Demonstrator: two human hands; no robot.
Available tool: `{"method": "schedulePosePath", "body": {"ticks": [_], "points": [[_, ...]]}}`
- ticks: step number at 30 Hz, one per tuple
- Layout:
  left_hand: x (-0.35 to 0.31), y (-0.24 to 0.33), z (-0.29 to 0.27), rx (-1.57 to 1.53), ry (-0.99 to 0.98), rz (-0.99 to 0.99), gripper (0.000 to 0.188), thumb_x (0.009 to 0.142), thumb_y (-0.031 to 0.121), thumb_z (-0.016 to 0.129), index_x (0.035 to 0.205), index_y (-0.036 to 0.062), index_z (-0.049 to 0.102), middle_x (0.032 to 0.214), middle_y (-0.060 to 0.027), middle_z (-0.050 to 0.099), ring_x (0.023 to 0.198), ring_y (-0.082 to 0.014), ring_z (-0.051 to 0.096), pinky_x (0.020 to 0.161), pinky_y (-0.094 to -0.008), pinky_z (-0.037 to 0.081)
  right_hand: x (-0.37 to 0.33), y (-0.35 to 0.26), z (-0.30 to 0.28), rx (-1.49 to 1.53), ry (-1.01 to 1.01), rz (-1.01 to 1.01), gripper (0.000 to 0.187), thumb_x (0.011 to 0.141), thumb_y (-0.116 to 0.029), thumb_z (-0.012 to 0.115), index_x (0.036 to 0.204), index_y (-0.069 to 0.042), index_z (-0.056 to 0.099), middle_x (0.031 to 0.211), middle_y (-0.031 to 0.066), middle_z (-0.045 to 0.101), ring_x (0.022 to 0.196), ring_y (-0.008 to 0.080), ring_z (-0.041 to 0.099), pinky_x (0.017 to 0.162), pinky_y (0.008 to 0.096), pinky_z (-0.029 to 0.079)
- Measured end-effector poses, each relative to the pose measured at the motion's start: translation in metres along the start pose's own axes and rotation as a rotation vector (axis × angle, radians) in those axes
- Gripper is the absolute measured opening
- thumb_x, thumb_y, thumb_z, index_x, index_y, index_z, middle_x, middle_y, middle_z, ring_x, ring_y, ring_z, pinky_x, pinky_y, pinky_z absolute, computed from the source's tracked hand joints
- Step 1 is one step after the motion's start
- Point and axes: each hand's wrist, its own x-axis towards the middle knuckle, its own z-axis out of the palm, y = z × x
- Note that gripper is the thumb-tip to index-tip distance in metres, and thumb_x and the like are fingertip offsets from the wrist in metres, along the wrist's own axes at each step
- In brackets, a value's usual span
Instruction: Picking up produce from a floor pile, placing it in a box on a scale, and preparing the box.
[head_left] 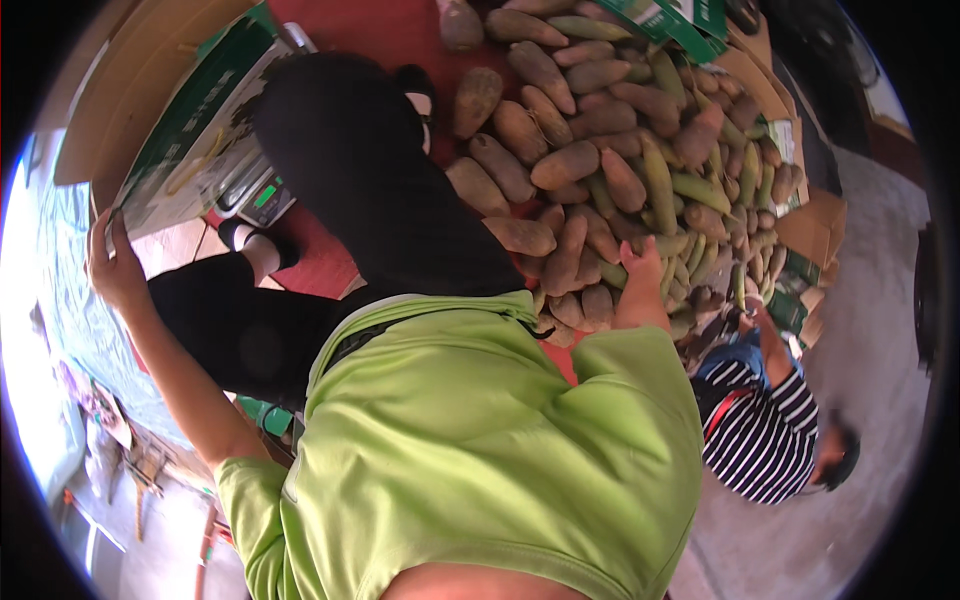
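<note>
At the left, my left hand [115, 268] grips the lower corner of a green-and-white cardboard box [205, 150], whose brown flap stands up. The box rests beside a digital scale [262, 200] with a lit green display, partly hidden behind the box and my leg. On my right lies a large heap of long, thick root vegetables [565, 165], some reddish-brown, some greenish. My right hand [643, 270] reaches into the near side of the heap. Its fingers are curled at the end of a greenish root vegetable [670, 245]; the palm side is hidden.
A red sheet [375, 30] lies under the heap. Opened green cartons [690, 25] and brown cardboard [810, 225] edge its far and right sides. Another person in a striped shirt [765, 440] works at the heap's right. Clear plastic sheeting [85, 290] hangs at the left.
</note>
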Motion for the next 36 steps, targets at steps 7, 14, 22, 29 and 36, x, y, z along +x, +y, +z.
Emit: {"method": "schedulePosePath", "body": {"ticks": [7,14,22,29,36], "points": [[0.000,0.014,-0.010,-0.026,0.029,0.002,0.012,0.080,0.010,0.064,0.092,0.0096,0.067,0.087,-0.0069,0.066,0.083,-0.0238,0.064,0.076,-0.0321,0.047,0.012,-0.004,0.000,0.042,0.127,0.215,0.037,0.084,-0.034,0.063,0.109,-0.012,0.048,0.101,0.0100,0.051,0.080,0.0218,0.056,0.060,0.0337,0.050],[0.002,0.023,-0.011,0.011,0.032,-0.055,0.011,0.081,0.017,0.063,0.091,0.0157,0.066,0.088,-0.0015,0.065,0.088,-0.0219,0.061,0.080,-0.0326,0.042,-0.008,0.007,-0.007,-0.016,0.135,0.173,0.049,0.077,-0.032,0.069,0.109,-0.005,0.044,0.092,0.0074,0.055,0.065,0.0147,0.051,0.054,0.0271,0.046],[0.002,0.025,-0.011,-0.026,0.051,-0.087,0.010,0.079,0.016,0.063,0.089,0.0145,0.066,0.088,0.0010,0.066,0.082,-0.0212,0.062,0.080,-0.0317,0.043,-0.072,0.042,0.028,0.146,-0.127,0.305,0.056,0.070,-0.035,0.072,0.106,-0.001,0.045,0.093,0.0096,0.055,0.066,0.0140,0.048,0.059,0.0265,0.046],[0.004,0.027,-0.017,0.029,0.023,-0.058,0.011,0.081,0.015,0.062,0.092,0.0123,0.066,0.089,-0.0016,0.066,0.084,-0.0214,0.063,0.078,-0.0306,0.046,-0.176,0.073,0.080,0.236,-0.420,0.472,0.044,0.078,-0.030,0.065,0.108,0.000,0.050,0.098,0.0119,0.055,0.064,0.0153,0.046,0.058,0.0276,0.042],[0.004,0.025,-0.022,0.052,0.004,-0.029,0.010,0.081,0.015,0.061,0.089,0.0133,0.066,0.087,0.0004,0.065,0.085,-0.0199,0.062,0.081,-0.0307,0.042,-0.295,0.062,0.148,-0.216,-0.740,0.146,0.038,0.082,-0.030,0.060,0.109,-0.005,0.050,0.097,0.0086,0.055,0.061,0.0129,0.044,0.058,0.0261,0.039]]}}
